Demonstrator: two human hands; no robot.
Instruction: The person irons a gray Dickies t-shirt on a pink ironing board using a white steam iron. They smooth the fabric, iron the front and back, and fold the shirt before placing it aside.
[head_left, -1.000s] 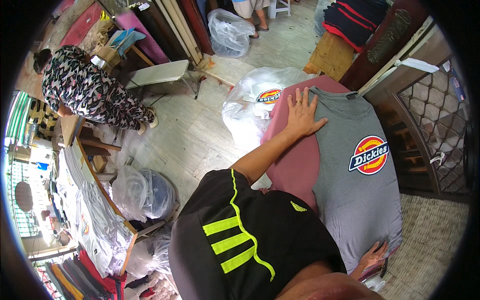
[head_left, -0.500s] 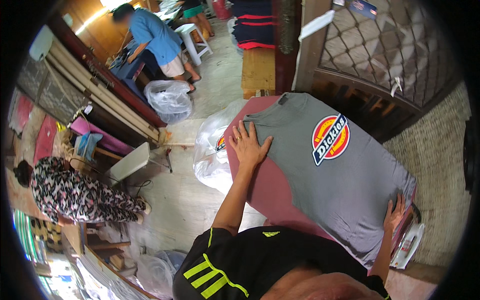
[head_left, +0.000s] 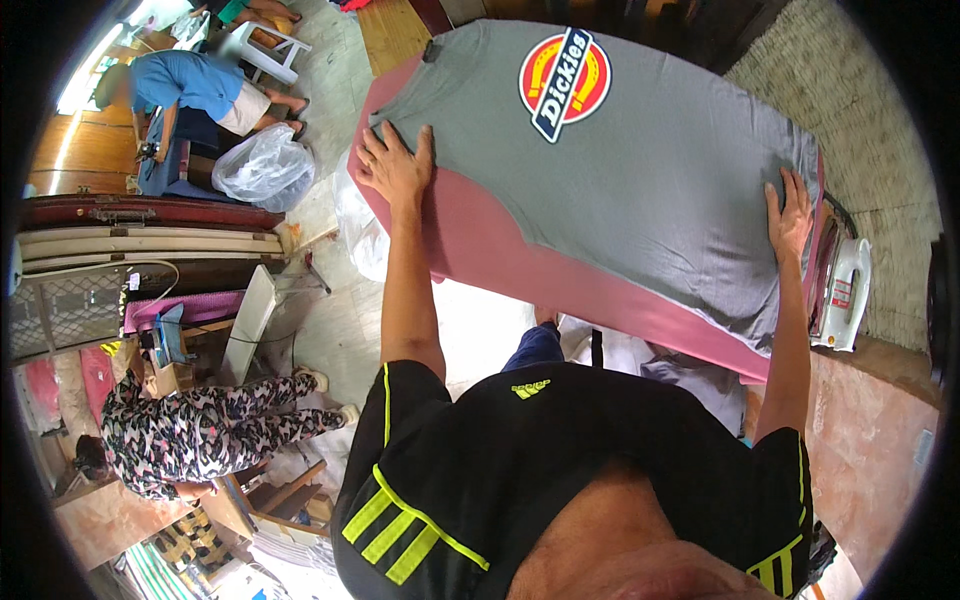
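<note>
A grey T-shirt (head_left: 640, 170) with a round red, yellow and blue chest print lies flat on a pink padded board (head_left: 520, 265). My left hand (head_left: 395, 165) rests palm down, fingers apart, on the shirt's sleeve near the collar end. My right hand (head_left: 790, 215) presses flat on the shirt's hem at the board's other end. Neither hand grips anything.
A white iron (head_left: 842, 295) stands to the right of the board. Clear plastic bags (head_left: 265, 165) lie on the floor to the left. One person in a blue top (head_left: 190, 85) bends at the far left; another in patterned clothes (head_left: 200, 430) is at lower left.
The view has swung so the shirt and board now fill the upper middle. Both hands stay flat on the shirt's two ends.
</note>
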